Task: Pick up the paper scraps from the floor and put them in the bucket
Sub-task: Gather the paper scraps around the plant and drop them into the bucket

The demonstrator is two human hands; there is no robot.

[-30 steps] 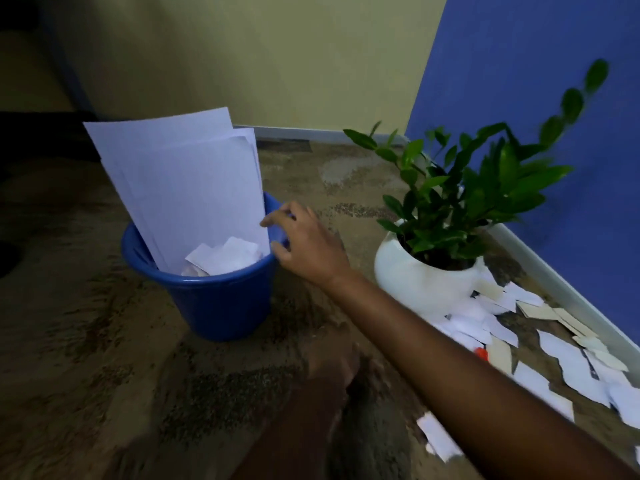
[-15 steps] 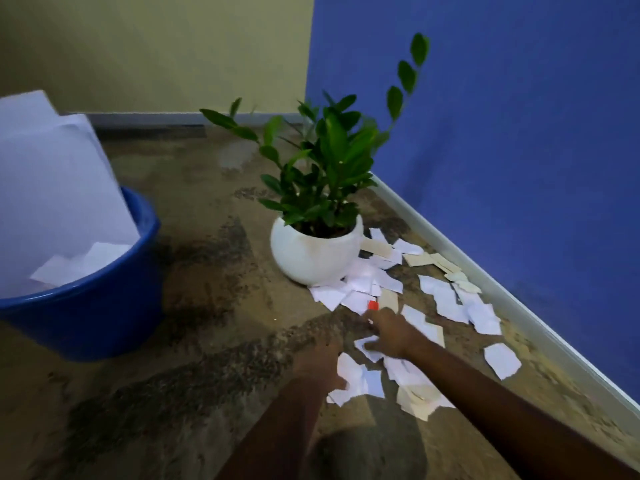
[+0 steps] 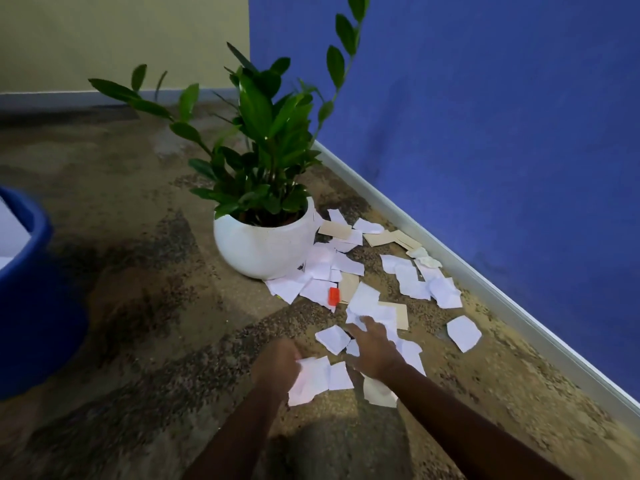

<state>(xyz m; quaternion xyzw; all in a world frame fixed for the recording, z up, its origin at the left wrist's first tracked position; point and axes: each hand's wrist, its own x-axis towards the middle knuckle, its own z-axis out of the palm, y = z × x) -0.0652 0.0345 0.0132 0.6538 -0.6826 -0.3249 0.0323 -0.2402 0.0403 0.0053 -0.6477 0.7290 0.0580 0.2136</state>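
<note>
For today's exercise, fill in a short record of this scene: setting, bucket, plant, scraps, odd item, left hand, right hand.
setting: speckled floor in a corner, blue wall on the right
bucket: blue bucket at left edge, partly out of frame
plant: green plant in white pot
scraps: paper scraps scattered between pot and wall
odd item: small orange piece
left hand: left hand gripping white scraps
right hand: right hand spread over scraps
</note>
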